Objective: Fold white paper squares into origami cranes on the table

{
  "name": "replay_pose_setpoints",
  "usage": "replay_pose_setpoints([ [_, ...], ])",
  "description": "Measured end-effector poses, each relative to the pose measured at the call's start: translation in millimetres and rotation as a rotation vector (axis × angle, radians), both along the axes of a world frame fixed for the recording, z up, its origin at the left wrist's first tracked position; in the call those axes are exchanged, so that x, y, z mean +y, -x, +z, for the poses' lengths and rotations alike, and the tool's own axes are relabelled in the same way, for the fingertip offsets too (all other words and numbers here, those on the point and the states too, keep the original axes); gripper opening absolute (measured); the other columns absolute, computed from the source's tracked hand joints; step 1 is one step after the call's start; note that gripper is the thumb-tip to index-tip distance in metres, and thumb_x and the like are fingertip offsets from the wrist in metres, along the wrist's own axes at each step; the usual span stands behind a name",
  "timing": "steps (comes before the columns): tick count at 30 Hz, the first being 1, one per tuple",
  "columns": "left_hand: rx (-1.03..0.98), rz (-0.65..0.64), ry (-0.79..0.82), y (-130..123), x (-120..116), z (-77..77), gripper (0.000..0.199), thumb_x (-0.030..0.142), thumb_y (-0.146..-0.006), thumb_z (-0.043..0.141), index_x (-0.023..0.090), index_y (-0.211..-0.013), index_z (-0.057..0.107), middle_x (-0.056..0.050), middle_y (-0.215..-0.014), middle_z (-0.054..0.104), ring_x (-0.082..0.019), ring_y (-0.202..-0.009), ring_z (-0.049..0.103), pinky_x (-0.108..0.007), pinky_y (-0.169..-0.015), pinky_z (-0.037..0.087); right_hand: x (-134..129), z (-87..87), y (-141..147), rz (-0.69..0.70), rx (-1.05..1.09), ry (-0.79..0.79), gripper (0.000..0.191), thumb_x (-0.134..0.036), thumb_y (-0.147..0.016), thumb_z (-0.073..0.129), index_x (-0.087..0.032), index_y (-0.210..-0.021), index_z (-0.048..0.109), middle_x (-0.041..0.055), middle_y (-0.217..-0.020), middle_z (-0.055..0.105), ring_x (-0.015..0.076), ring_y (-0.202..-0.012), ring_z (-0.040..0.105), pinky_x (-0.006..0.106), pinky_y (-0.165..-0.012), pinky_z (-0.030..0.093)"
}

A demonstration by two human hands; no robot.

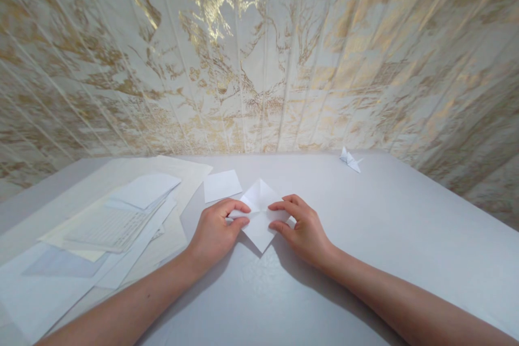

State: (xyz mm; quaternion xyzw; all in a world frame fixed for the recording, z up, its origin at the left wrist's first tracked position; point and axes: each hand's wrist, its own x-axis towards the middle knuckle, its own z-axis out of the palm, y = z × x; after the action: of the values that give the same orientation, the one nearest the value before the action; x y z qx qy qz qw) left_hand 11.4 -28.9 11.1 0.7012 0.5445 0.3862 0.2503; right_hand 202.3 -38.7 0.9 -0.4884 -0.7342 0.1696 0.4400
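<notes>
Between my two hands is a white sheet of paper [259, 230], creased and turned so that one corner points toward me. My left hand [217, 227] pinches its left side between thumb and fingers. On the opposite side, my right hand [300, 227] grips the paper the same way. The far part of the sheet rises in a folded peak with a crease down its middle. My fingers cover both side corners. Just behind my left hand lies a small white paper piece [222, 185], flat on the table.
A white table [389, 248] extends under everything, up to a gold-patterned curtain [259, 65]. At the left, several papers [109, 227] lie in an overlapping pile, some with printed lines. A small folded paper crane [351, 160] sits near the far edge, right of centre.
</notes>
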Motion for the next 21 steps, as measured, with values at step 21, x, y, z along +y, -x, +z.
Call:
replay_pose_setpoints([
  [21, -0.215, -0.068, 0.174, -10, -14, 0.9, 0.048, 0.018, -0.068, 0.056, 0.021, -0.114, 0.042, 0.003, -0.074, 0.061, -0.014, -0.061, 0.059, -0.024, -0.059, 0.046, -16, -3.1, 5, 0.217, 0.027, -0.054, 0.045, -0.022, -0.074, 0.061, -0.015, -0.117, 0.049, 0.0093, -0.099, 0.064, 0.0151, -0.076, 0.060, 0.027, -0.071, 0.050],
])
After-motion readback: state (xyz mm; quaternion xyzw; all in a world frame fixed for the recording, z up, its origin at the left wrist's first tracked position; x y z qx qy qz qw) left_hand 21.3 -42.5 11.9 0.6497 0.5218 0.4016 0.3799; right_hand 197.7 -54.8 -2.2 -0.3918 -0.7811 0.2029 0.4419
